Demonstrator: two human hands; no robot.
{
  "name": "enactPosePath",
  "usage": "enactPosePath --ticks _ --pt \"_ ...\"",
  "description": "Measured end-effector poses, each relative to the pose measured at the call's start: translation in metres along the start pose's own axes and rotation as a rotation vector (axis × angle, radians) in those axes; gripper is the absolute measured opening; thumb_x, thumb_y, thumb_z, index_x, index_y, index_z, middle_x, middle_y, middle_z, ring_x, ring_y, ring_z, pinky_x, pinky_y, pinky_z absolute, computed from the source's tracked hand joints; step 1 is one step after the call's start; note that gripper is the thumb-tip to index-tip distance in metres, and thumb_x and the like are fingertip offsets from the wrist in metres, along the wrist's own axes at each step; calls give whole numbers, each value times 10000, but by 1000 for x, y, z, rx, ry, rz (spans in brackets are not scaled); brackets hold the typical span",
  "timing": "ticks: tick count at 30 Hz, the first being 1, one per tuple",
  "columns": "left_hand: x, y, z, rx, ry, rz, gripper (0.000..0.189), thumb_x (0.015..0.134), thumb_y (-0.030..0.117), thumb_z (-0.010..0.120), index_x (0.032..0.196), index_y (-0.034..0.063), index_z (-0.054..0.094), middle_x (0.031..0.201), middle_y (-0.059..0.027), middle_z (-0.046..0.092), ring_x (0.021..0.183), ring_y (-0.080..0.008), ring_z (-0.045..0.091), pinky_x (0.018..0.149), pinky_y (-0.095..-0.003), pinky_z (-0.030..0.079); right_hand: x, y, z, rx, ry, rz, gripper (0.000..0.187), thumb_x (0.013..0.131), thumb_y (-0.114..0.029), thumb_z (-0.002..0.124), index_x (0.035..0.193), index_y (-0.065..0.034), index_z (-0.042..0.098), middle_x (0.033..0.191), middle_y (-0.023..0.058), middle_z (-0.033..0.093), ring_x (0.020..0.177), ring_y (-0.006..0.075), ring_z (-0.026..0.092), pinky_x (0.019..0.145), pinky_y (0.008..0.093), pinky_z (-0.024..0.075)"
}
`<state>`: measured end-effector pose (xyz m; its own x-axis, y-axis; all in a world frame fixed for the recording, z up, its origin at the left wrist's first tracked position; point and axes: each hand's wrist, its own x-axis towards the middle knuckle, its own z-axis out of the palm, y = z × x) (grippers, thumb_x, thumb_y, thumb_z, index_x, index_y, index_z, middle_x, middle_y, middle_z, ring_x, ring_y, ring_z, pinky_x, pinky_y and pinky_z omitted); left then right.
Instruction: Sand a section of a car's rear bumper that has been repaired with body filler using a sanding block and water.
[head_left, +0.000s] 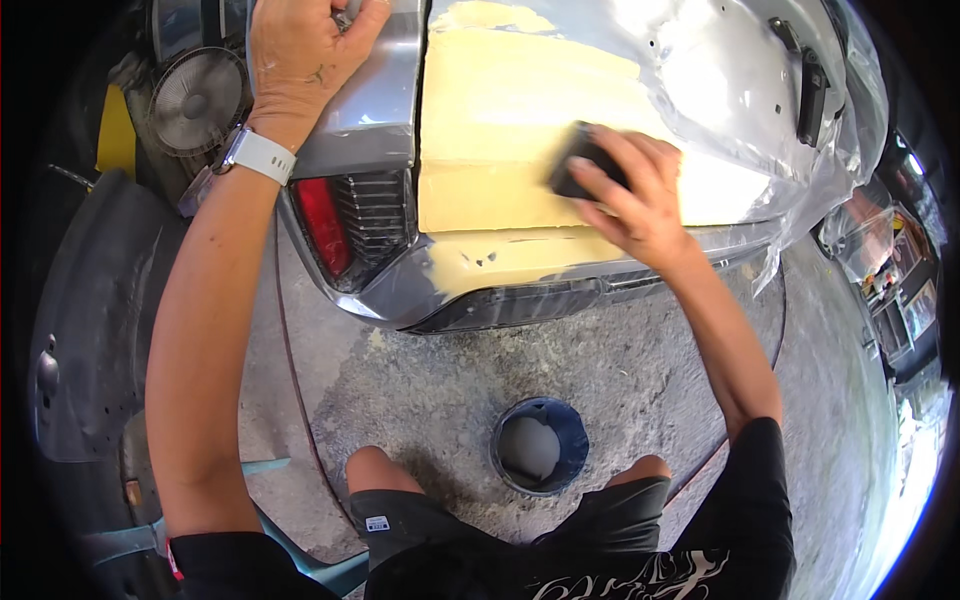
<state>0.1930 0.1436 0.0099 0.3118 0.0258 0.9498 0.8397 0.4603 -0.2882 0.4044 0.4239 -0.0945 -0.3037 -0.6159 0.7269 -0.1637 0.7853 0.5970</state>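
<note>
My right hand (637, 191) grips a dark sanding block (589, 161), blurred by motion, against a car's rear body panel. Pale yellow body filler (487, 157) covers much of that panel, and more of it lies on the bumper (442, 262) below. My left hand (311, 52) rests on the grey car body at the upper left, its fingers partly cut off by the picture's top edge. A small dark spot shows between its thumb and fingers, too little to name. Beneath the left wrist sits the tail light (330, 225), red with a dark ribbed part.
A blue bucket (540, 484) of cloudy water stands on the concrete floor (420, 375) between my knees. A hose or cable (289, 337) runs along the left. Further left are a fan (196, 101) and a loose car door (97, 322). Clear plastic sheeting (832, 180) hangs at the right.
</note>
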Motion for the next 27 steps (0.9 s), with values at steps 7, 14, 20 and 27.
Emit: enactPosePath --ticks 7,14,20,27 --pt "-9 -20 -1 -27 -20 -14 227 855 188 808 1007 77 681 725 3 535 689 -176 547 680 -321 477 77 -37 32 57 72 -109 319 771 -264 733 1072 -179 671 1319 33 603 1113 242 573 897 405 427" --pt "1 6 -1 -6 -24 -48 215 795 108 727 922 48 563 746 -87 457 729 -289 493 684 -414 407 -84 38 -62 -114 -108 324 465 736 -156 830 1179 -142 690 1380 118 589 1153 335 558 937 442 456" --pt "-3 2 -4 22 -15 -22 222 792 115 730 922 48 562 751 -90 467 732 -295 498 686 -417 401 -157 -132 -62 343 -252 591 443 711 -195 791 1124 -99 661 1073 142 679 1023 339 625 911 462 475" --pt "-5 -3 -12 47 -39 -13 219 798 122 725 927 49 563 750 -90 462 729 -300 496 680 -424 404 -291 -362 0 790 -1433 742 573 724 -454 807 1185 -130 702 1246 131 675 1213 382 602 1032 483 484"
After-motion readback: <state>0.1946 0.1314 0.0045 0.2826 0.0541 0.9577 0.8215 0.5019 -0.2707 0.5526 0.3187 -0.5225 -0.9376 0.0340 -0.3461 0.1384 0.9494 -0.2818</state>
